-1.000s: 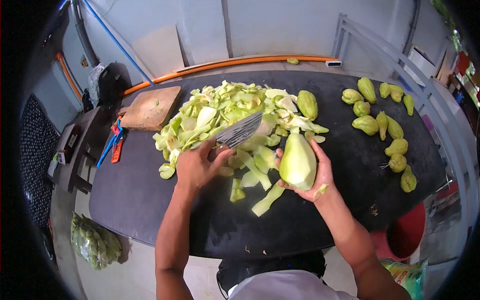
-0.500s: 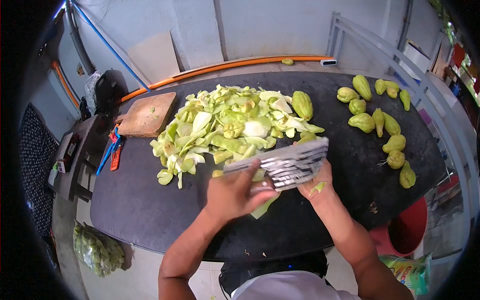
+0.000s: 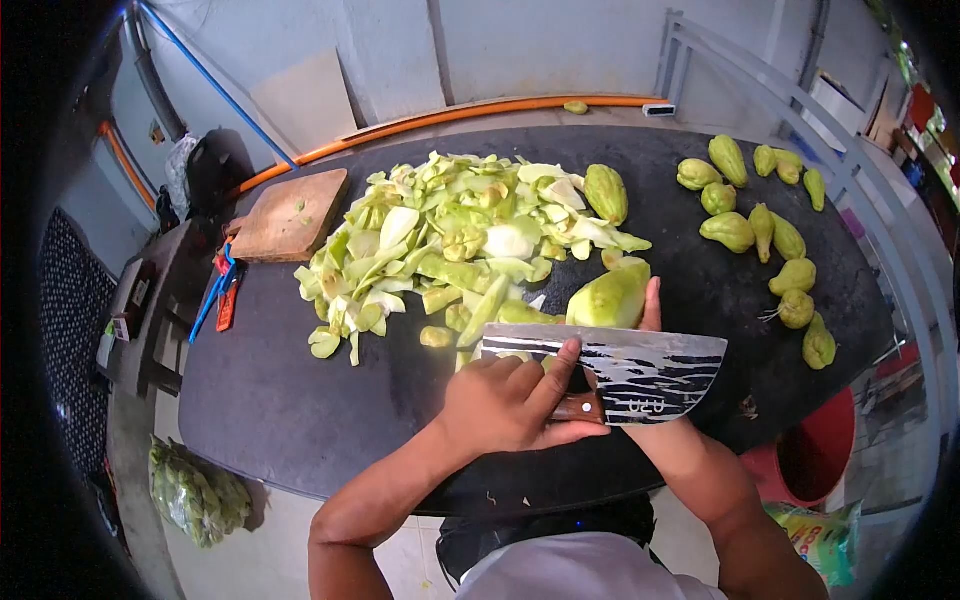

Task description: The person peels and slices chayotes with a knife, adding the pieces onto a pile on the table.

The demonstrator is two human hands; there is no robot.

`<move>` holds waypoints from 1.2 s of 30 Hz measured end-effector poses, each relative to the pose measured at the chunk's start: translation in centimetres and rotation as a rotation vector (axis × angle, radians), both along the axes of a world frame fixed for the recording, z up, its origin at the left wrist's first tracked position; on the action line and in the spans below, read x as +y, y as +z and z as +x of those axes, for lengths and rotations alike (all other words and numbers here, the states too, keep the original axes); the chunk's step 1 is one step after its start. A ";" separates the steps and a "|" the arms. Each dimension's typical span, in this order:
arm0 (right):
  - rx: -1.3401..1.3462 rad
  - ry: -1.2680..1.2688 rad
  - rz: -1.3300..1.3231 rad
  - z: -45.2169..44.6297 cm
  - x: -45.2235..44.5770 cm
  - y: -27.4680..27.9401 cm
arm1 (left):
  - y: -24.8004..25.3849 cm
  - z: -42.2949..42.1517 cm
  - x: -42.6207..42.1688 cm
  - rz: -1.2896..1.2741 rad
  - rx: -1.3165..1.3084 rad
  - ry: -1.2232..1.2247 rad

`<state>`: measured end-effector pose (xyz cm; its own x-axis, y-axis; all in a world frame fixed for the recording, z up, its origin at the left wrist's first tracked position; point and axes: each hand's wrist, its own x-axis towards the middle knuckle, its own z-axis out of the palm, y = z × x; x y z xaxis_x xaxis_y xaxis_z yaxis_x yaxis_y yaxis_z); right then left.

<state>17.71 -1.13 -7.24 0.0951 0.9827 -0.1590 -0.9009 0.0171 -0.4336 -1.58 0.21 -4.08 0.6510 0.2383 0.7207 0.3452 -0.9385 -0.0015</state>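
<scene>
Currently gripping one cleaver point(image 3: 660, 360) in the left hand point(image 3: 505, 400); cradling one green chayote point(image 3: 608, 298) just beyond it in the partly hidden right hand point(image 3: 652, 312), above the bench point(image 3: 290, 400). Nearby: one peel heap point(image 3: 420, 250), one loose chayote point(image 3: 606, 194) and, farther right, at least twelve others point(image 3: 727, 232).

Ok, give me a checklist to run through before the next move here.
1. Left hand grips the broad black-and-silver steel cleaver: ok.
2. Right hand holds the green pear-shaped chayote: ok.
3. Right hand clear of the cleaver's edge: cannot tell, the cleaver hides most of that hand.
4. Cleaver touching the chayote: cannot tell from this view.
5. Black tabletop clear of pale-green peelings: not ok, heaped beyond the hands.
</scene>
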 end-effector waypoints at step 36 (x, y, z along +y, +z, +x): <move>0.221 0.279 -0.015 1.0 1.9 0.8 | 0.1 -4.3 3.9 -0.527 -0.014 0.050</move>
